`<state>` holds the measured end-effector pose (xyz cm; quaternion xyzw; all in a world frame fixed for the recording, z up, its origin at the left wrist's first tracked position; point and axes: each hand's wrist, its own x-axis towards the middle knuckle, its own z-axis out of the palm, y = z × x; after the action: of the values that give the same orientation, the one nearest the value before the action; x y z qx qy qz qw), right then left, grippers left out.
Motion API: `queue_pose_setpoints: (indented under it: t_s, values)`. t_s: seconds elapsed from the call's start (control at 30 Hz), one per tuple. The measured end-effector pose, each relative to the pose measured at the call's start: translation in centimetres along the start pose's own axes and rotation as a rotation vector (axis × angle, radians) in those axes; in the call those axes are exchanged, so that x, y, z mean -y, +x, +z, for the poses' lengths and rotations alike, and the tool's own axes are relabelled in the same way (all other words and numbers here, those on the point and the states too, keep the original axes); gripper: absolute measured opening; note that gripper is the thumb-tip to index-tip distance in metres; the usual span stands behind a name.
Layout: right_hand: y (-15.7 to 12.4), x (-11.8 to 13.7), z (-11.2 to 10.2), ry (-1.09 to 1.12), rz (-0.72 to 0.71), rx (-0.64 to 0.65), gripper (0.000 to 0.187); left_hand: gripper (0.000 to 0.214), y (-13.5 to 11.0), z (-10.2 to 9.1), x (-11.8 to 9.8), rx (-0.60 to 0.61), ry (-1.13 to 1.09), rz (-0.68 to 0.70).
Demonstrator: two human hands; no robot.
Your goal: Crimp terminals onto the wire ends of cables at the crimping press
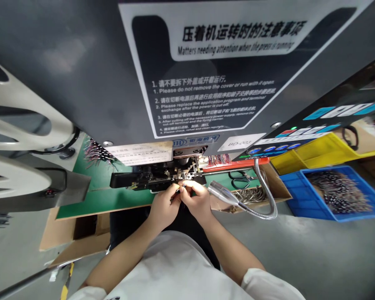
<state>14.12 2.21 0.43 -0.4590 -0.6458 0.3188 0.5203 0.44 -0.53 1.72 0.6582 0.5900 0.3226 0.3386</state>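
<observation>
Green covers the counter (112, 202), and the person sits up close at the middle of its near edge, both forearms angled inward and forward from white sleeves. The left hand (165, 207) is turned palm-in, its thumb and forefinger drawn together; the right hand (197, 203) mirrors it, knuckles up, fingers curled. The two sets of fingertips meet, each hand pinching what looks like thin wire (183, 186), mostly hidden by the fingers. That wire sits right over the near edge, just in front of the dark metal tooling (165, 175) under the big grey press (112, 75).

Close by the right hand, a silver bendy lamp (221, 193) points its head at the work. A red tray (237, 165) of coloured wires lies to the right of the tooling, with black-handled scissors (240, 180) nearer the counter's right edge, beside an open carton (279, 185). Over toward the counter's left edge, farther back, lies a bunch of dark wires (98, 152). Beyond the right edge, a blue bin (339, 216) holds many more.
</observation>
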Motion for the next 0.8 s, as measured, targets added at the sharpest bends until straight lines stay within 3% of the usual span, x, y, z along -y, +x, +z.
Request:
queue_pose_setpoints:
  t_s: [0.27, 0.63, 0.8]
  values:
    - [0.3, -0.04, 0.17, -0.015, 0.017, -0.013, 0.014, 0.015, 0.12, -0.15, -0.39, -0.049, 0.014, -0.006]
    - [-0.01, 0.01, 0.01, 0.012, 0.088, 0.008, 0.012, 0.013, 0.09, -0.05, -0.19, -0.024, 0.02, -0.01]
    - [0.22, 0.44, -0.03, -0.013, 0.042, 0.022, 0.009, 0.02, 0.27, 0.03, -0.02, 0.012, 0.005, -0.001]
